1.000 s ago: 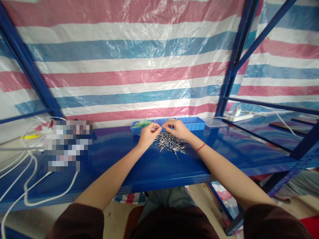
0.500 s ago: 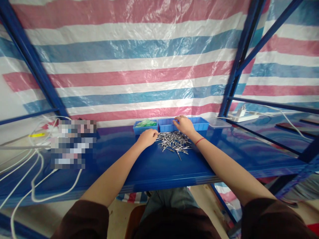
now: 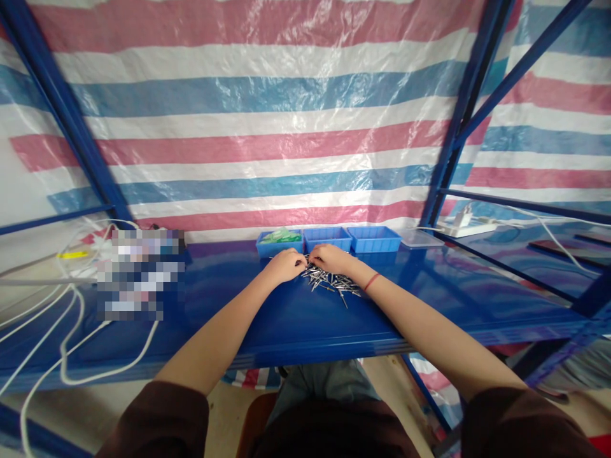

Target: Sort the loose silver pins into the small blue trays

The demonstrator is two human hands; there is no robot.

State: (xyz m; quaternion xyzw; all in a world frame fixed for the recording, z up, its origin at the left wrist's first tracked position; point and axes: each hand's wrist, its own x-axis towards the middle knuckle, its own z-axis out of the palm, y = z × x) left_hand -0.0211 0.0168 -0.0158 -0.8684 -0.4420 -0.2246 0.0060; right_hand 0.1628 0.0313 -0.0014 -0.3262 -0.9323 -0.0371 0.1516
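Note:
A loose pile of slim silver metal pins, shaped like blind rivets point(image 3: 329, 280), lies on the blue tabletop in the head view. My left hand point(image 3: 287, 265) is closed at the pile's left edge, fingers curled in a pinch; a thin metal tip shows behind it. Close to its fingertips, my right hand point(image 3: 331, 259) bends over the top of the pile, thumb and fingers pinched together. What the right fingers hold is hidden. Just behind the hands stands the middle blue bin point(image 3: 328, 239), with a few small things faintly visible inside.
A left blue bin point(image 3: 279, 244) holds green-and-white plastic packets; a right blue bin point(image 3: 375, 240) stands beside the middle one. Further right are a clear plastic lid point(image 3: 422, 238) and a white power strip point(image 3: 470, 227). White cables point(image 3: 71, 331) trail at left. Blue posts frame the shelf.
My right hand has come down and left from above the middle bin to the pile, near my left hand. The left hand has shifted slightly right.

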